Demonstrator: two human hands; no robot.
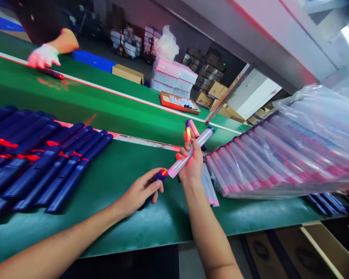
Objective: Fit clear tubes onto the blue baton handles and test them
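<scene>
My left hand (145,190) is closed around a dark blue flashlight handle (162,174) whose upper end glows red. My right hand (192,164) grips a translucent plastic tube (178,164) with a dark blue cap at its far end. The tube's pinkish open end lies close to the glowing end of the handle; whether they touch I cannot tell. Just beyond my right hand, a lit baton (187,131) with an orange-red glow and a pink tube (194,128) lie on the green surface. More pale tubes (209,188) rest beside my right wrist.
Rows of dark blue handles (66,166), some glowing red, lie at left. Plastic-wrapped tubes (256,159) are stacked at right. Across the green conveyor belt (113,110), a co-worker's gloved hand (45,56) touches a dark baton. A red-edged box (178,104) holds tubes.
</scene>
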